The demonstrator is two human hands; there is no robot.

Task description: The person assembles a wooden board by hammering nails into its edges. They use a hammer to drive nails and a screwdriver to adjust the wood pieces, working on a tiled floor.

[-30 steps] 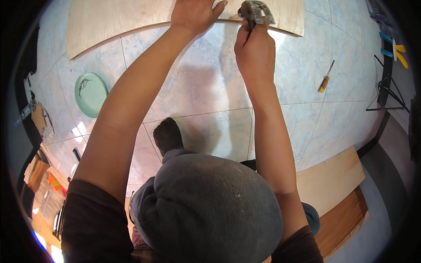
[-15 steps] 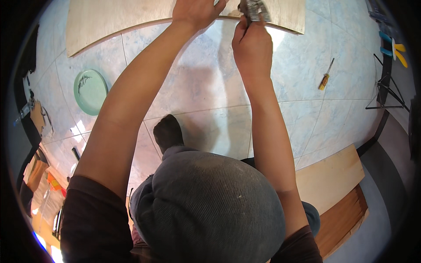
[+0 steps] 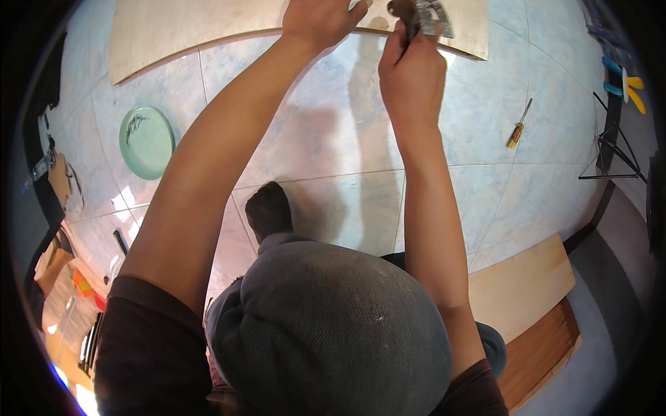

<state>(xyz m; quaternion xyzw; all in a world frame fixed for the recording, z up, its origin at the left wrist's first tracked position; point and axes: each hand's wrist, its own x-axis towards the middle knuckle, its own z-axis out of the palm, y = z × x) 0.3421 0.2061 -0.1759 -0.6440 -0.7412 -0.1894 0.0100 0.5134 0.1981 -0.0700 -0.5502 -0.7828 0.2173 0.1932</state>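
Observation:
My left hand [image 3: 316,22] rests on a pale wooden board [image 3: 201,26] at the top of the view. Its thumb is spread to the right; the other fingers are mostly cut off by the upper edge. My right hand [image 3: 414,76] is closed round the handle of what looks like a hammer [image 3: 411,15], just right of the left hand. The tool has a dark rounded end and a worn silvery part, slightly blurred. It is raised over the board's near edge. Whatever lies under its head cannot be made out.
A green plate [image 3: 158,154] with small dark slivers, perhaps nails, lies left on the tiled floor. A screwdriver [image 3: 515,134] with a yellow handle lies right. Blue-and-yellow pliers [image 3: 633,89], a black wire stand [image 3: 617,149] and another wooden panel [image 3: 524,281] are farther right. My socked foot [image 3: 269,211] is mid-floor.
My right hand and the hammer have shifted a little right and down in the picture. The left hand and board sit slightly farther right, with the whole view shifting a little.

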